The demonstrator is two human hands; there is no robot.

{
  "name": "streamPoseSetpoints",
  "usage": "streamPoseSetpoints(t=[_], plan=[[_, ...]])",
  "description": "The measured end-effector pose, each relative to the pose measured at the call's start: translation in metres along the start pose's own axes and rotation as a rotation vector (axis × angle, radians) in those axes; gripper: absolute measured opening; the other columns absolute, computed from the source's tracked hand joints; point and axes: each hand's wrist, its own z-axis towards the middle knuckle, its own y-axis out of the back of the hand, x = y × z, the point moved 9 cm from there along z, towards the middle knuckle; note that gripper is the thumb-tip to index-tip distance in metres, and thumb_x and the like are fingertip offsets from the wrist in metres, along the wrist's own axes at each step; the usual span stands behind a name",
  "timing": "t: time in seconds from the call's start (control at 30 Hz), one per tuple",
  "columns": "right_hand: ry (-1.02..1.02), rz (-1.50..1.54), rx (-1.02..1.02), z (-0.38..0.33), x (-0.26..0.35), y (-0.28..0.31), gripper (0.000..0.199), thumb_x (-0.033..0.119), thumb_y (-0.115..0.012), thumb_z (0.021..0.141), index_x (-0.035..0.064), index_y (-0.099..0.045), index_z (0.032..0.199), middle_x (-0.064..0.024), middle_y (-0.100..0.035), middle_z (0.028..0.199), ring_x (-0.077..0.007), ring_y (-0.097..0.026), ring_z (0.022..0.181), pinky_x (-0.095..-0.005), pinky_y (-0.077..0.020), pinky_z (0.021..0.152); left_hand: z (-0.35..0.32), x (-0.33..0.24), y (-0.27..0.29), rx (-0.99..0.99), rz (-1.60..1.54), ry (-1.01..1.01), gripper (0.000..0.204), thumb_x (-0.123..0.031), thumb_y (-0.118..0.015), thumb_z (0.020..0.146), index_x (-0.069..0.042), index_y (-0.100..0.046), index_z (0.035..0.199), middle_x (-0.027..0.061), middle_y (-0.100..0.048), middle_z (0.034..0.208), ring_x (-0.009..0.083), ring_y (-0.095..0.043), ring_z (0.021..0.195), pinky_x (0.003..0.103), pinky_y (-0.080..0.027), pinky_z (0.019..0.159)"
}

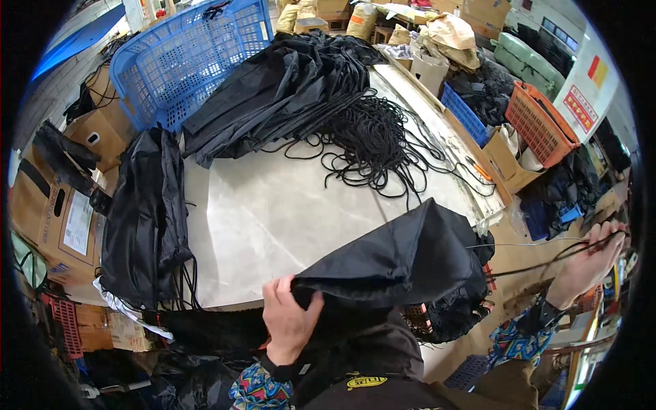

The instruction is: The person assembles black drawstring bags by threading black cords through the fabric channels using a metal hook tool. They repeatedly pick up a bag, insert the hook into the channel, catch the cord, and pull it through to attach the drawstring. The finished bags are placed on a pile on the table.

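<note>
When viewed from above, shows the black fabric bag (389, 263) overlapping the near edge of the pale surface (273, 219), at four o'clock from centre. Runs lengthwise from nine to three o'clock; directs a peaked corner toward one. Appears smooth, faintly glossy and creased, with hem along six o'clock side. At nine o'clock, pinches bag corner between curled fingers and thumb of left hand (290, 321). At three o'clock, clasps black cord (529, 269) in bent, closed-up fingers of right hand (586, 270).
</note>
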Motion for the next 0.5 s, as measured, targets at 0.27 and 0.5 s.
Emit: streamPoseSetpoints(t=[0.27, 0.5], plan=[[0.230, -0.467, -0.090, -0.039, 0.017, -0.048, 0.023, 0.017, -0.043, 0.100, -0.0012, -0.051, 0.111, -0.0031, -0.058, 0.093, -0.0030, -0.037, 0.061, -0.0169, -0.0258, 0.048, 0.085, -0.034, -0.110, 0.112, -0.727, 0.077, 0.024, -0.022, -0.056, 0.092, -0.005, -0.057, 0.076, 0.0068, -0.055, 0.053, 0.0305, -0.057, 0.051, 0.040, -0.043, 0.048], [0.179, -0.545, -0.145, -0.043, -0.001, -0.034, 0.021, 0.018, -0.046, 0.099, 0.0020, -0.056, 0.109, 0.0016, -0.059, 0.083, 0.0005, -0.035, 0.055, -0.0154, -0.0244, 0.045, 0.026, -0.134, -0.125, 0.617, -0.703, -0.239, 0.079, -0.043, -0.077, 0.072, 0.005, -0.045, 0.127, 0.0248, -0.049, 0.121, 0.0363, -0.049, 0.113, 0.040, -0.041, 0.095]])
